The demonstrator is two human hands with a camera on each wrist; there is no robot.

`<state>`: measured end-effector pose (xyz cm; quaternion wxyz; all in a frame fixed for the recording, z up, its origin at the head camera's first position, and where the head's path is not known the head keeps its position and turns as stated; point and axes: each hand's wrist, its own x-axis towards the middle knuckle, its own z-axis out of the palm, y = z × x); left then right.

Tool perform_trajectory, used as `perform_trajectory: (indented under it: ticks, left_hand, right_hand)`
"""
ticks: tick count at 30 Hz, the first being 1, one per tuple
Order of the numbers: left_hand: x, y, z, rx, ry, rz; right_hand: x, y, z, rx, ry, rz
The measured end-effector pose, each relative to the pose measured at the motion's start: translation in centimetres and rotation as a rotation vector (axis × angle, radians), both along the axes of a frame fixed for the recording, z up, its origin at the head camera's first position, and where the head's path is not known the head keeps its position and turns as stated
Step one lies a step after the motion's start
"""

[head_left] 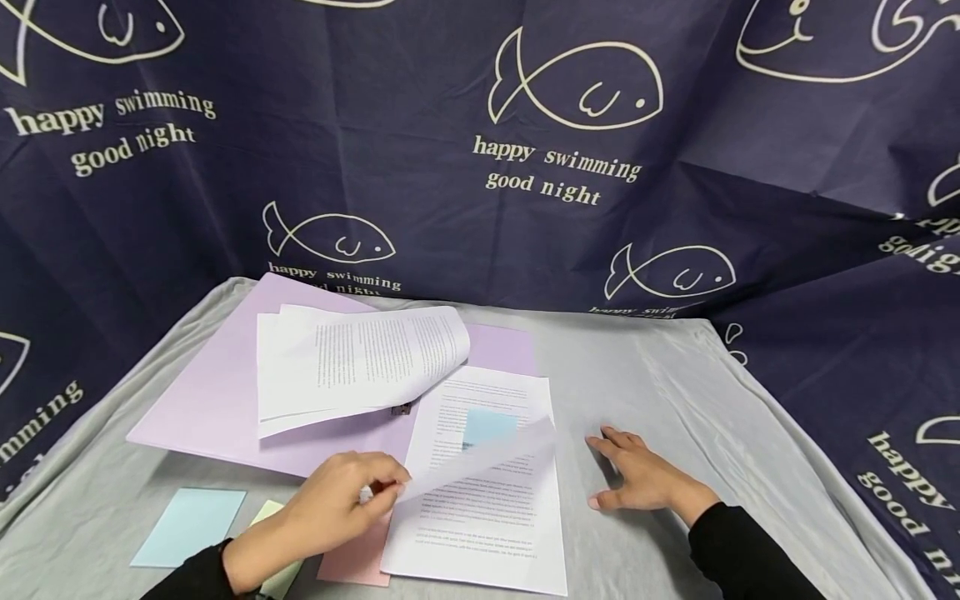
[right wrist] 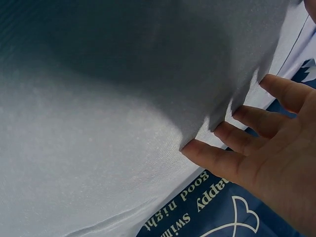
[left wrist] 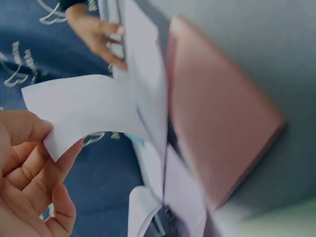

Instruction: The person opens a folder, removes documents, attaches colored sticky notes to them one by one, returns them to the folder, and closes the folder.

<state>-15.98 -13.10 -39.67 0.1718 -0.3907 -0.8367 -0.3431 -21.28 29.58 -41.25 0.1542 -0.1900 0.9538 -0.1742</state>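
From the head view, we see the left hand (head_left: 341, 500) pinching a lifted edge of a white sheet (head_left: 480, 462) between thumb and fingers, the sheet bowing toward two o'clock over the printed pages (head_left: 480, 533). A blue note (head_left: 491, 423) sits on them, at two o'clock from that hand. At eleven o'clock we find the open lilac folder (head_left: 225, 392), with turned-back pages (head_left: 367, 358) above it. Around the hand lie a blue pad (head_left: 189, 527) at nine o'clock, a green pad (head_left: 285, 577) at seven and a pink pad (head_left: 352, 557) at six. Right of the pages, at three o'clock, the right hand (head_left: 641, 475) is spread over the grey counter (head_left: 600, 367), holding nothing.

In the left wrist view, we see the pinch at eight o'clock and the pink pad at three.

In the right wrist view, we see the right hand at four o'clock, fingers apart.
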Motion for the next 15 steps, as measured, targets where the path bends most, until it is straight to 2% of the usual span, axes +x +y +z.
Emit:
perform_trajectory:
  ticks: [5, 10, 15]
  left_hand:
    - [-0.3, -1.2, 1.3, 0.082, -0.007, 0.130]
    - [-0.7, -2.4, 2.6, 0.148, -0.077, 0.307]
    - [-1.6, -3.9, 3.3, 0.230, -0.147, 0.463]
  right_hand:
    - [0.0, 0.1, -0.1, 0.003, 0.005, 0.002]
    - [0.1, 0.0, -0.1, -0.004, -0.003, -0.005]
    - [0.1, 0.0, -0.1, -0.009, -0.003, -0.004]
